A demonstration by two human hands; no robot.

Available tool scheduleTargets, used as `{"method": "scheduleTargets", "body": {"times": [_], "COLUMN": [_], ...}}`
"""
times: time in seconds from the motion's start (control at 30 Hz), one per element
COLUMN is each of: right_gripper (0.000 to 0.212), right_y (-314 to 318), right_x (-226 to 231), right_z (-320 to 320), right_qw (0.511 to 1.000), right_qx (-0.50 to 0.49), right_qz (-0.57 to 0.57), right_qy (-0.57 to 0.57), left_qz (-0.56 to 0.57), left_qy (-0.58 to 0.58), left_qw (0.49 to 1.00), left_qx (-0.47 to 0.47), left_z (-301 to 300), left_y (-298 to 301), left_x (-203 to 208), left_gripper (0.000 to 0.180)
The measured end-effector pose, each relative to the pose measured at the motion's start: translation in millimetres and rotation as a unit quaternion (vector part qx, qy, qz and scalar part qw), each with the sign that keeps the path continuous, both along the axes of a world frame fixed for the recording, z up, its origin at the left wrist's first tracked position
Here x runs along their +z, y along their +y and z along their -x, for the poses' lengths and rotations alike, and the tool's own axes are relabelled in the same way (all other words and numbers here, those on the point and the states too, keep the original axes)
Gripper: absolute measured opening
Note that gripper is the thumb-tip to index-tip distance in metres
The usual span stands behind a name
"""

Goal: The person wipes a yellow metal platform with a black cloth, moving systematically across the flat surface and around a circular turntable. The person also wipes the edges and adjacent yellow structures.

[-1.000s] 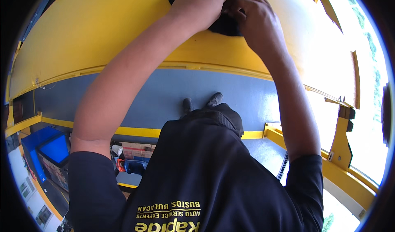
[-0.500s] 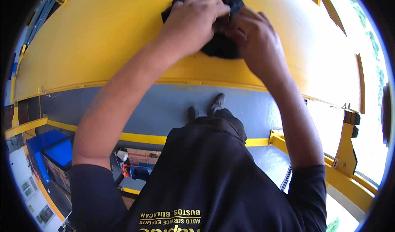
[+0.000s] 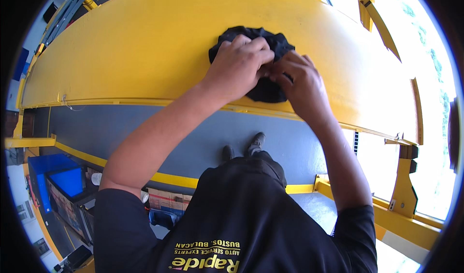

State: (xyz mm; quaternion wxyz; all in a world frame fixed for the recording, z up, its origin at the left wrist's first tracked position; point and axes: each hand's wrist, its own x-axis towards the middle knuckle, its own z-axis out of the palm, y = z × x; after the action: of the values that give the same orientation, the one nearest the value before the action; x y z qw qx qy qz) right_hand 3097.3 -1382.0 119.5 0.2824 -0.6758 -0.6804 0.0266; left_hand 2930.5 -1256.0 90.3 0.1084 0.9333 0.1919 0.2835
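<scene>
A black, roundish piece of thin material with a ruffled, wavy edge [image 3: 234, 35] lies against the broad yellow surface [image 3: 145, 45]; I cannot make out its exact kind. My left hand [image 3: 243, 62] rests over its left and middle part, fingers curled down and pinching the material. From the right, my right hand [image 3: 302, 79] meets it, thumb and fingers bent around the material near its middle. The fingertips of both hands come close together there, and the spot between them is partly hidden.
Below the yellow edge is a grey floor [image 3: 193, 123] with a yellow stripe, where my shoes [image 3: 256, 142] stand. A blue bin [image 3: 67, 181] and cardboard boxes [image 3: 166, 200] sit at lower left. A yellow post [image 3: 405, 181] rises at right.
The view has shifted, so the yellow surface, the black material and both hands appear lower. Both hands keep hold of the material, fingertips still close together.
</scene>
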Motion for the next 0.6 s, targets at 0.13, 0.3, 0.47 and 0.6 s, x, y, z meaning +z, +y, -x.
{"method": "scheduleTargets", "body": {"times": [0.13,0.3,0.47,0.6], "right_gripper": [0.005,0.004,0.006,0.011], "right_y": [26.0,10.4,23.8,38.9], "right_x": [0.6,4.4,-12.9,-14.6], "right_z": [-4.2,0.2,42.5,45.5], "right_qw": [0.999,1.0,0.995,0.994], "right_qx": [-0.017,-0.008,-0.022,-0.032], "right_qz": [-0.042,0.002,-0.089,-0.09], "right_qy": [-0.009,-0.021,-0.027,-0.048], "left_qz": [0.01,0.032,0.01,-0.026], "left_qy": [0.009,-0.007,-0.004,-0.026], "left_qw": [1.0,0.999,1.0,0.998], "left_qx": [0.028,0.012,0.023,0.055], "left_z": [-11.1,-0.6,36.0,36.9], "left_y": [23.0,6.5,28.5,25.4], "left_x": [10.5,3.8,6.3,2.3], "left_gripper": [0.013,0.014,0.005,0.008]}}
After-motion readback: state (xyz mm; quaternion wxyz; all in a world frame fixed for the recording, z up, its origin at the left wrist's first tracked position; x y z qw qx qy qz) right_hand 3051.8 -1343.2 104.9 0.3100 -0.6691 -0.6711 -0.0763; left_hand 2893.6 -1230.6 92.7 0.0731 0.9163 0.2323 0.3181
